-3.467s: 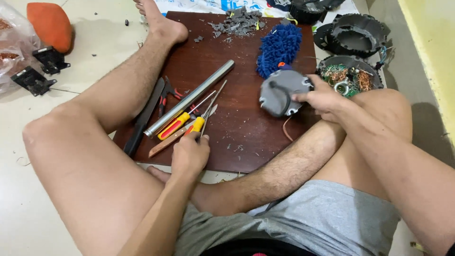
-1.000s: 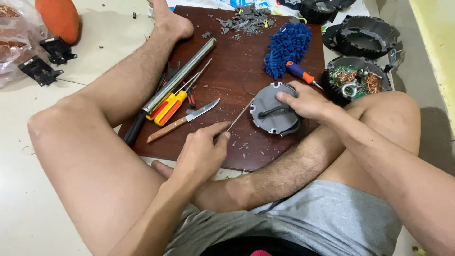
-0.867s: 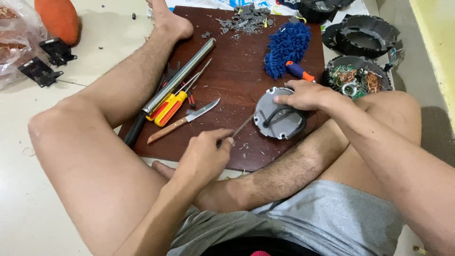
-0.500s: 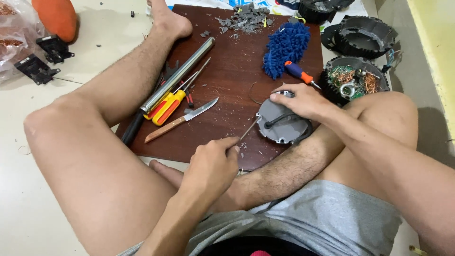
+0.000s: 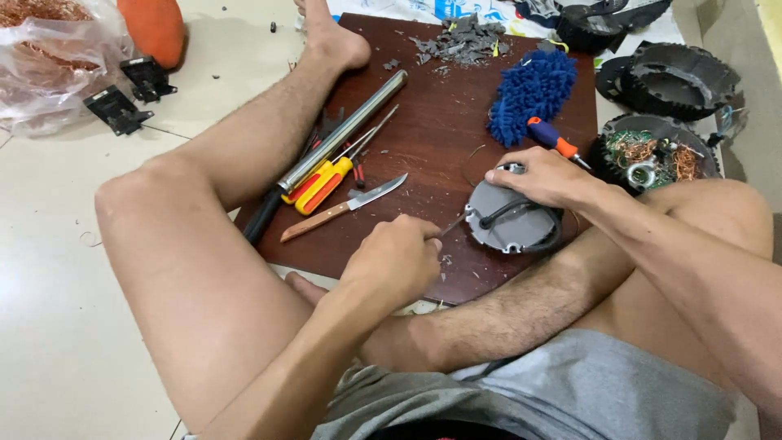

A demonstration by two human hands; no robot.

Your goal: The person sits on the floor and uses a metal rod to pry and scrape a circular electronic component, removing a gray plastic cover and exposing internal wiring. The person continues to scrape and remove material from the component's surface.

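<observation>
- You sit on the pale floor [image 5: 49,310] with a dark brown wooden board [image 5: 440,163] between your legs. The round grey motor cover [image 5: 509,224] lies flat near the board's edge closest to you, at about four o'clock from the board's middle.
- Your right hand [image 5: 538,175] presses down on the far rim of the cover, fingers spread over it, pinning it in place rather than wrapped around it.
- Your left hand [image 5: 395,257] is clenched around a thin metal tool [image 5: 453,226], its tip meeting the cover's rim at nine o'clock.
- Risk, as I judge it: the tip is wedged at a smooth rim. If it skips off, it could jab towards your right fingers or your bare shin just beside the disc.
- Risk: the cover sits close to the board's edge, so a hard pry could push it off onto your leg.
- The cover looks like cast grey metal with a notched edge. A black cable [image 5: 521,213] curls across its face and around its near side.
- A kitchen knife [image 5: 346,208] lies at ten o'clock from the cover, blade bare, near your left wrist's path.
- Grey chips litter the board around the disc.
</observation>
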